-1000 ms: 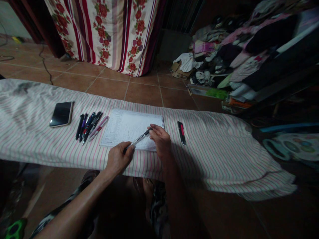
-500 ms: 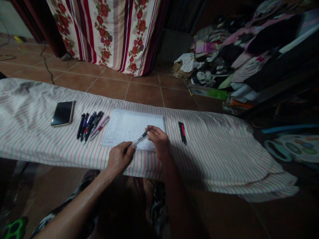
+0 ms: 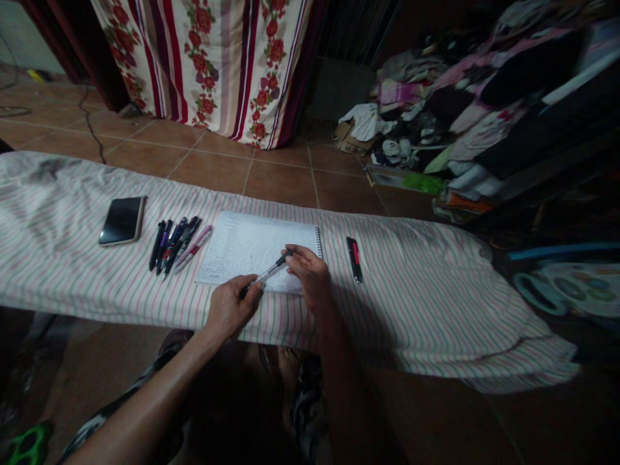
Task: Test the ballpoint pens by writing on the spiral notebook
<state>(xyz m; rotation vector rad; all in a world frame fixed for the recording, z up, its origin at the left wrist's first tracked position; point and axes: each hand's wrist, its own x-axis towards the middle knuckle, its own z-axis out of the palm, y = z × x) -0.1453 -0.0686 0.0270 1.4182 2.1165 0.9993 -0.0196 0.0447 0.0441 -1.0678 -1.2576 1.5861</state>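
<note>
Both hands hold one pen (image 3: 268,273) with a clear barrel, just above the near edge of a spiral notebook (image 3: 252,248). My left hand (image 3: 230,309) pinches the pen's near end. My right hand (image 3: 310,274) pinches its dark far end with thumb and fingertips. The notebook lies on a board covered in striped cloth (image 3: 411,303). A row of several pens (image 3: 177,244) lies to the notebook's left. Two pens (image 3: 354,258), one black and one red, lie to its right.
A dark smartphone (image 3: 121,220) lies left of the pen row. Beyond the board are a tiled floor (image 3: 285,174), a floral striped curtain (image 3: 213,61) and a heap of clothes (image 3: 450,110) at the back right. My knees show under the board's near edge.
Hardly anything moved; both hands keep the same hold on the pen, and the view shifted very slightly.
</note>
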